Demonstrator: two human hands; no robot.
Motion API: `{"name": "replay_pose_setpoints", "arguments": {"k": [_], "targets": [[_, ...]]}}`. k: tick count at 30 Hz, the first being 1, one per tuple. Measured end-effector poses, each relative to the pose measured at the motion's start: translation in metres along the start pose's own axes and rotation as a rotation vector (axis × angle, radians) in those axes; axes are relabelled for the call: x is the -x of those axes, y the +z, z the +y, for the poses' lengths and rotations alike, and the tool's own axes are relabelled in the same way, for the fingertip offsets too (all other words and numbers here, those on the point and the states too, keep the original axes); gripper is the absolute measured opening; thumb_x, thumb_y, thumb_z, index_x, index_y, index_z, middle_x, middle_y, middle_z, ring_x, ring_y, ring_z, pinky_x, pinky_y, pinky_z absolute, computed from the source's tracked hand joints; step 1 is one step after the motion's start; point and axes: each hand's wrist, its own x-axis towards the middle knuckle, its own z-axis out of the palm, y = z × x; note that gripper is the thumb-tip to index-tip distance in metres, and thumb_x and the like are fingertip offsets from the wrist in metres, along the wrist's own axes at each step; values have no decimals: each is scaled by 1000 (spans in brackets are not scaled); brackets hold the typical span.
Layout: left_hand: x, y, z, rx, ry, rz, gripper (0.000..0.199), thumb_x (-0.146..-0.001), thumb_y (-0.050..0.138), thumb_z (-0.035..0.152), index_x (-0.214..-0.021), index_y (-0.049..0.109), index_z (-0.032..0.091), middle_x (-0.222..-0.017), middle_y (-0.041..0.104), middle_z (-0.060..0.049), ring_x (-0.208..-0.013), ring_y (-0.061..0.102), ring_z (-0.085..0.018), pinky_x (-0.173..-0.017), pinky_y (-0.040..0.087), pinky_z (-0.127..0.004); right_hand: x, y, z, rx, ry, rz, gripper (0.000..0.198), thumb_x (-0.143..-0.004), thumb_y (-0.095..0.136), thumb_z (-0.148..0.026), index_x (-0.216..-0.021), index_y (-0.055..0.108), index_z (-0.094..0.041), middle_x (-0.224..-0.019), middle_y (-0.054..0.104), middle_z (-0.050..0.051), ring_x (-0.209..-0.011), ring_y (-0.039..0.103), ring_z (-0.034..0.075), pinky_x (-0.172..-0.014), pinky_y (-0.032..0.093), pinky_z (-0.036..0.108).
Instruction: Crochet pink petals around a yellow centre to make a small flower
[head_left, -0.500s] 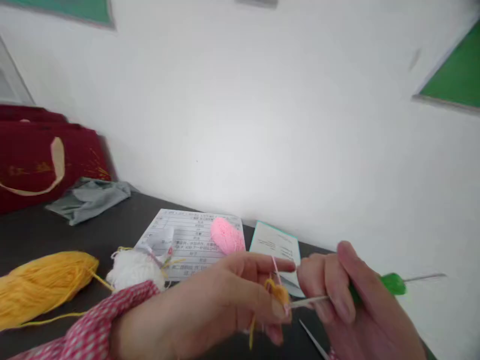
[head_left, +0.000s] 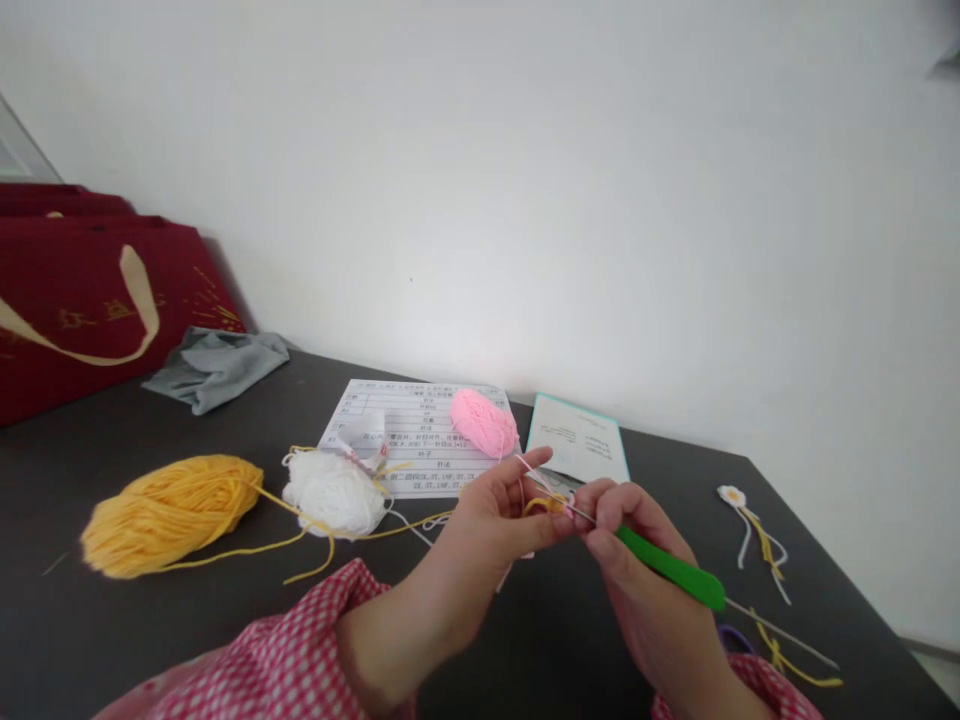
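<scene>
Small yellow-and-pink crocheted yarn piece (head_left: 556, 504) between the hands, above dark tabletop (head_left: 555, 640). Left hand (head_left: 499, 520) pinches it, thumb to fingers, pink strand over raised index. Right hand (head_left: 651, 565) grips green-handled metal crochet hook (head_left: 671, 568), tip at the piece. Behind: oval pink yarn ball (head_left: 484, 423) on white printed sheet (head_left: 427, 475). Left: round white yarn ball (head_left: 335, 494), then long yellow yarn skein (head_left: 176, 512).

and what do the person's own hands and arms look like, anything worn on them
The left hand and right hand are ungloved, with no ring or watch visible. The left sleeve is red-and-white checked, loose at the cuff; the right sleeve, only partly in view, has the same check.
</scene>
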Motion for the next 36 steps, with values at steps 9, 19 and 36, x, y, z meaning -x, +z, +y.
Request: {"name": "replay_pose_setpoints", "arguments": {"k": [9,19,36], "targets": [[-7,-19,-26,-95,15,-36,82,-64,88,21,-140,56,14,-74,59,7,-69,51,-9,-71,39,-26,18,-9,23,187,-58,86,17,-77,84,-20,-73,68,-24,-83,70,-2,-77,65,13,-70,55,22],[-1,-20,-22,-237,1,-114,83,-63,64,10,-145,51,13,-82,60,3,-79,51,-13,-78,39,-30,23,-17,14,240,-86,6,20,-82,76,-9,-77,65,-25,-82,71,-3,-76,67,11,-71,56,19],[-4,-19,-16,-13,-117,-86,82,-61,91,17,-136,58,14,-76,65,6,-75,62,-10,-80,46,-29,18,-14,14,99,18,-26,24,-92,69,-42,-77,68,-24,-74,67,1,-70,63,15,-68,56,27]]}}
